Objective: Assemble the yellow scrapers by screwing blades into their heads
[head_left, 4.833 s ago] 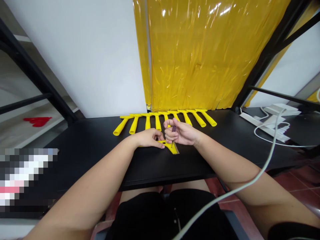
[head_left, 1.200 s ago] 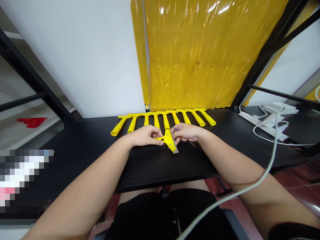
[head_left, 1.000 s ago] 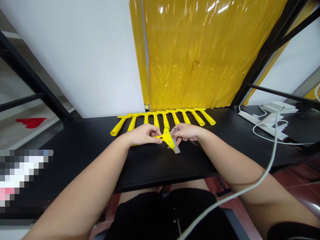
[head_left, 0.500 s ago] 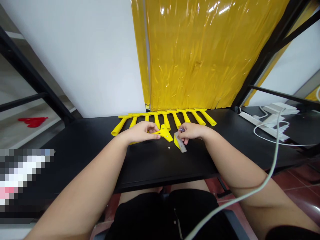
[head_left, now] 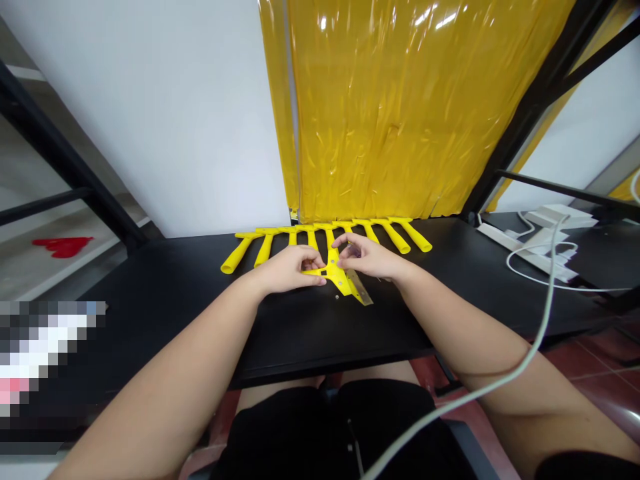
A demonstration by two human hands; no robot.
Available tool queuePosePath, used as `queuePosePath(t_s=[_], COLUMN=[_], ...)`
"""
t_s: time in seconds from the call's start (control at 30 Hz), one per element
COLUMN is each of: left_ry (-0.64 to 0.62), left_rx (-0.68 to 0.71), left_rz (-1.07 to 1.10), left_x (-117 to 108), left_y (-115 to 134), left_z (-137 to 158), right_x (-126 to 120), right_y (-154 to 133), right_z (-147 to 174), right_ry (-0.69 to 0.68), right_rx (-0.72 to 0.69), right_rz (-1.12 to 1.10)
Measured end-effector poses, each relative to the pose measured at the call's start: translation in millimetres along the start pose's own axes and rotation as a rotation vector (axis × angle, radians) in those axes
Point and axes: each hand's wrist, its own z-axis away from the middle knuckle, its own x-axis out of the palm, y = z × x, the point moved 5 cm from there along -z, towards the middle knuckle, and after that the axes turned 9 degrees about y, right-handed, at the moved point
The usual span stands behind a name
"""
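My left hand [head_left: 299, 268] pinches the narrow neck of a yellow scraper [head_left: 340, 281], its flared head turned to the right, with a square opening and round metal-looking spots. Bent around the upper edge of that head are the thumb and forefinger of my right hand [head_left: 369, 257]; its other fingers curl over something small and shiny that I cannot make out. A flat grey metal blade [head_left: 363, 292] with a yellow strip slants along the head's right edge, its upper end hidden by my right hand. One small nut-like part [head_left: 337, 297] lies on the black table below.
Several yellow tubular handles [head_left: 237, 256] form a row along the back of the black table [head_left: 300, 333]. A yellow plastic curtain [head_left: 400, 120] hangs behind. White power strips [head_left: 530, 250] sit at right, and a pale cable [head_left: 500, 383] crosses over my right forearm.
My right hand has moved left with the blade and yellow strip, bringing them against the scraper's head. Its fingers have shifted from the blade to the head's upper edge. The scraper has turned slightly.
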Motion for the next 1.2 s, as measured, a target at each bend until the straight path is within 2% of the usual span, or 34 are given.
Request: queuePosePath(t_s=[0.37, 0.6, 0.73, 0.8, 0.9, 0.97, 1.1, 1.2], left_ry=[-0.022, -0.051, -0.062, -0.058, -0.030, 0.000, 0.047, 0.086], left_rx=[-0.021, -0.043, -0.044, -0.042, -0.054, -0.074, -0.094, -0.122], left_rz=[-0.028, -0.004, -0.020, -0.035, -0.083, -0.123, -0.150, -0.111], left_x=[2.0, 3.8, 3.8, 0.9, -7.0, -12.8, -20.1, -23.0], left_y=[2.6, 3.5, 1.7, 1.0, -0.9, -3.2, -8.6, -15.5], left_z=[-0.6, 0.7, 1.1, 1.5, 1.9, 2.0, 2.1, 2.1], right_x=[7.2, 13.3, 8.8, 0.4, -14.2, -18.7, -15.2, -9.8], right_y=[1.8, 1.6, -7.8, -13.4, -14.8, -10.1, 2.5, 6.4], right_z=[-5.3, -5.8, -2.8, -1.3, -0.1, 1.5, 6.7, 6.4], right_ry=[0.008, -0.089, -0.028, 0.026, 0.008, -0.110, -0.345, -0.367], right_rx=[-0.103, -0.153, -0.288, -0.332, -0.273, -0.177, -0.034, -0.017], right_rz=[-0.025, 0.087, 0.272, 0.292, 0.256, 0.278, 0.445, 0.499])
